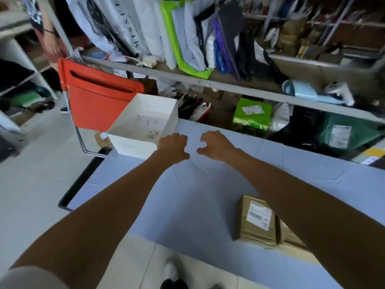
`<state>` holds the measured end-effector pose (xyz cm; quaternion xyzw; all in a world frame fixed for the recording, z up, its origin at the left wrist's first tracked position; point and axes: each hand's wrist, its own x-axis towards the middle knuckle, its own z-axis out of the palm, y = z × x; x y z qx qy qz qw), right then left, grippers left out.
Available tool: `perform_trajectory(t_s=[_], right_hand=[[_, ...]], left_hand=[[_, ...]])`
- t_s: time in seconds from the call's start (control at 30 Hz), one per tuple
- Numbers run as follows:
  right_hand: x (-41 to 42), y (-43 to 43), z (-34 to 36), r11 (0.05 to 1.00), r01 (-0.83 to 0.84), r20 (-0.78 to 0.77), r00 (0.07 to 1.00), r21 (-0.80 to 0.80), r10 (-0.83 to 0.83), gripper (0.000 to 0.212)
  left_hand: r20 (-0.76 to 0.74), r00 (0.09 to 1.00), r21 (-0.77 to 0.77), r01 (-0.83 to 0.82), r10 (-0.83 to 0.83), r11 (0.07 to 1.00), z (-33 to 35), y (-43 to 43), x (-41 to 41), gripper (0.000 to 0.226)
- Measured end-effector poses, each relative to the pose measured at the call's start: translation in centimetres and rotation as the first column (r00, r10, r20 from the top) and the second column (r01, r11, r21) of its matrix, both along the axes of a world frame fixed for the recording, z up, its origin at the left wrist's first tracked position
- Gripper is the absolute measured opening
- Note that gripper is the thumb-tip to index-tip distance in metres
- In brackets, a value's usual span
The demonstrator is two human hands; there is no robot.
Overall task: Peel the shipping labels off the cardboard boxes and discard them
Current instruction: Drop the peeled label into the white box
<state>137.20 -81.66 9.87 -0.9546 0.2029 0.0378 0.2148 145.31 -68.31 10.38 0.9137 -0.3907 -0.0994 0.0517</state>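
Left hand (173,148) grip curled together on nothing visible, just beside white bin (143,126), right hand (216,144) grip loosely apart, empty, both hovered over blue tabletop (187,195), cardboard box (250,236) bearing shipping label (259,217) lay near its front edge.

Worktop (187,195): long, covered in a pale blue-lilac sheet with creases across the far half. A black frame edge shows along the left side.

Directly on it:
- White bin (133,144), open top, sits at the far left corner. Small scraps on its bottom, too blurred to tell what they are.
- Brown box (256,230), flat, near the front edge, right of centre. White label (259,218) stuck on its top face, print unreadable.
- Second box (289,234), touching the first on its right, mostly hidden by an arm.

Bin and boxes are well apart.
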Motion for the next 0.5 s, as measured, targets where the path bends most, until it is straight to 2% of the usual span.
perform_trajectory(t_s=[0.3, 0.5], right_hand=[[-13.2, -5.8, -1.3, 0.994, 0.107, -0.084, 0.990, -0.028, -0.109, 0.052], [-20.3, -7.9, -1.7, 0.968, 0.251, -0.123, 0.960, -0.016, -0.251, 0.055]], left_hand=[[-0.038, 0.990, -0.034, 0.133, -0.134, 0.991, -1.2, -6.4, -11.6, 0.040], [-0.081, 0.967, -0.046, 0.239, -0.242, 0.970, -1.8, -8.7, -16.1, 0.039]])
